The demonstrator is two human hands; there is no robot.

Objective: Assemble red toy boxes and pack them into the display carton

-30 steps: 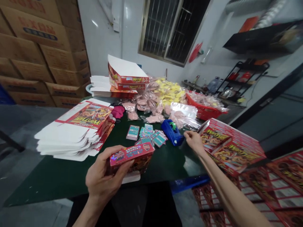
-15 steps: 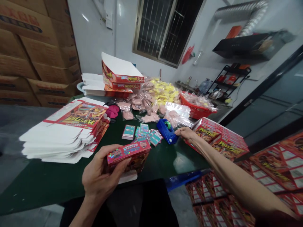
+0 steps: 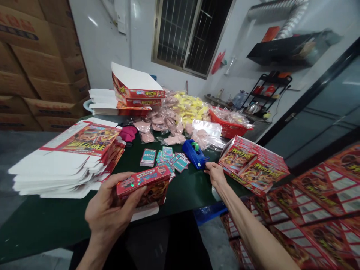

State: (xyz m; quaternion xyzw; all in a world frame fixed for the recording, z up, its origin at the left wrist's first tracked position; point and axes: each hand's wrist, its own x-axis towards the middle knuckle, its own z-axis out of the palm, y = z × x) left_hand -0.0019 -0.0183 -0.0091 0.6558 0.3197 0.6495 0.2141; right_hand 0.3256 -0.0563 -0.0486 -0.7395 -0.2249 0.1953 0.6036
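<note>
My left hand (image 3: pixel 109 206) is wrapped round a small red printed card box (image 3: pixel 144 183), holding it tilted above the near edge of the table. A white flap shows under the box. My right hand (image 3: pixel 215 174) is closed in a pinch at the front end of a blue tape dispenser (image 3: pixel 194 154) with a green-cored roll; the strip of tape at the fingertips is barely visible. Between the hands lie loose teal-and-pink cards (image 3: pixel 179 162) and a neat stack of cards (image 3: pixel 148 157).
Flattened box blanks (image 3: pixel 53 165) are piled at left. Behind are open display boxes (image 3: pixel 140 93), bagged pink pieces (image 3: pixel 174 139), yellow packets (image 3: pixel 191 107) and a red basket (image 3: pixel 232 129). A filled display box (image 3: pixel 253 165) stands right, with more red printed boxes (image 3: pixel 323 210) below.
My right hand has drawn slightly back toward me from the dispenser's front end. My left hand still holds the card box. The whole view has shifted a little.
</note>
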